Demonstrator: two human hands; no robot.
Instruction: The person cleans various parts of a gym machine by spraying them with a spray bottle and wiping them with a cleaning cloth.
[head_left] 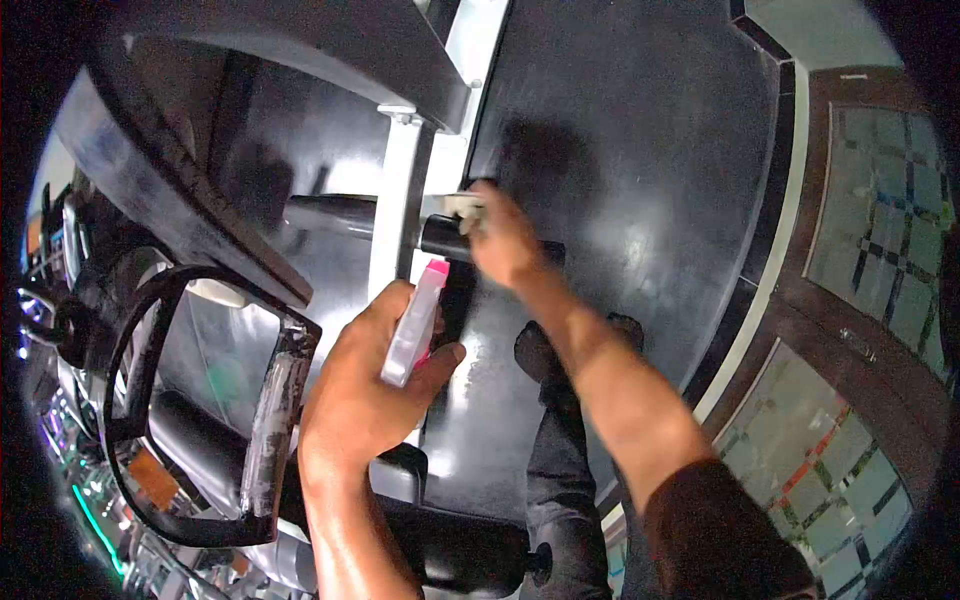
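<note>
My left hand is closed around a spray bottle whose white trigger head with a pink nozzle points up and away; the bottle's body is hidden by the hand. Slightly blurred, my right hand grips a light-coloured cloth, bunched at the fingertips. That cloth is right over a black roller pad beside the white upright post of a gym machine. A matching black pad sticks out on the post's far side.
A black-framed handle with worn tape stands at the left. Below is a black padded cushion. Dark glossy floor spreads to the right, up to brown doors with patterned glass. My dark-trousered leg shows at bottom centre.
</note>
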